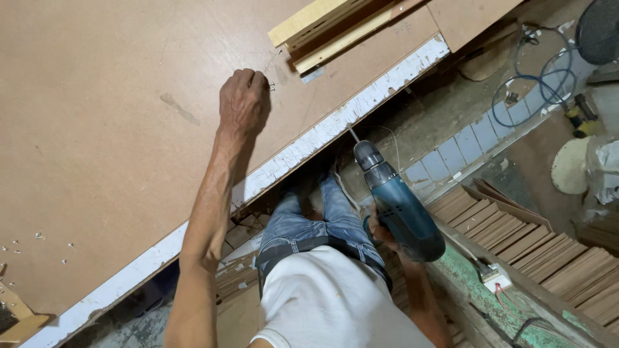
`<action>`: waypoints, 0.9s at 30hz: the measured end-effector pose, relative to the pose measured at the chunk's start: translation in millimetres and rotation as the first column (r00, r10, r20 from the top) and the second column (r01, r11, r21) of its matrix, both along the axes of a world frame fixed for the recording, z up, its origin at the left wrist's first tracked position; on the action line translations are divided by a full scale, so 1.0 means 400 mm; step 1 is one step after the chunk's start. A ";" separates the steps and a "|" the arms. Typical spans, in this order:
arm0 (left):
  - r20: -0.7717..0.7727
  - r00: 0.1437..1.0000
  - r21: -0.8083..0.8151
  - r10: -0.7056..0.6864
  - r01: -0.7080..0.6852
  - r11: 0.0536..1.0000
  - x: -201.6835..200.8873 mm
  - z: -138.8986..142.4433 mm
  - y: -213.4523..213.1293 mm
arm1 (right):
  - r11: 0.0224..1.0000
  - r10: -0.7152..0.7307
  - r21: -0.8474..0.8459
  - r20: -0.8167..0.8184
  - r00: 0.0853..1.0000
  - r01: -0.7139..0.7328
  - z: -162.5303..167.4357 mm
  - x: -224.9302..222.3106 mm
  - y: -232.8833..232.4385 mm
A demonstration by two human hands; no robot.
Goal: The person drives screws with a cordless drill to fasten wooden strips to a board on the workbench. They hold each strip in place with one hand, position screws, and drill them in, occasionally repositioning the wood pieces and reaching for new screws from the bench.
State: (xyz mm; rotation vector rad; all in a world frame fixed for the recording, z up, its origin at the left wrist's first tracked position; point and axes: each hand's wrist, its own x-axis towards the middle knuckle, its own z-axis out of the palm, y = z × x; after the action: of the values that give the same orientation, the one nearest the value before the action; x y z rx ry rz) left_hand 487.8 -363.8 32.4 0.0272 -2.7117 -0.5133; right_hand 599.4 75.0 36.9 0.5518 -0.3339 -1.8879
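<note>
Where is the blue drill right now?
In the head view, right of centre: the blue drill is in the right hand, just off the board's white edge.

A teal-blue drill (pixel 398 209) with a grey chuck is showing just right of the brown board (pixel 109 161), whose edge is wearing chipped white paint. Pale yellow wooden strips (pixel 322 26) are lying at the board's far edge. Right of the board, a blue hose (pixel 522 84) is coiling over grey floor, and tan slats (pixel 548 251) are stacking beside a green-stained beam (pixel 477 283).
</note>
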 end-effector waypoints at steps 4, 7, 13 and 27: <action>0.157 0.985 0.259 0.078 -0.117 0.959 0.017 0.030 0.001 | 0.999 0.002 -0.032 -0.019 1.000 -0.003 0.029 0.004 -0.004; 0.280 0.954 0.802 0.112 -0.296 0.519 0.065 0.039 0.049 | 0.998 0.007 -0.058 -0.014 1.000 -0.008 0.041 0.004 -0.011; 0.158 0.987 0.831 0.038 -0.112 -0.545 0.152 0.005 0.236 | 0.996 0.040 -0.079 0.018 0.999 -0.038 0.054 0.012 -0.038; 0.013 0.998 0.573 -0.054 -0.051 -0.818 0.167 0.053 0.292 | 0.990 0.086 -0.114 0.063 0.994 -0.078 0.069 0.010 -0.069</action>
State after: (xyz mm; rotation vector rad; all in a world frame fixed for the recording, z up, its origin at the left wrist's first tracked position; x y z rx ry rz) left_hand 554.6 -247.1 53.4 0.5794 -0.3760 -3.0220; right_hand 603.5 47.6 64.4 0.5465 -0.4513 -1.7627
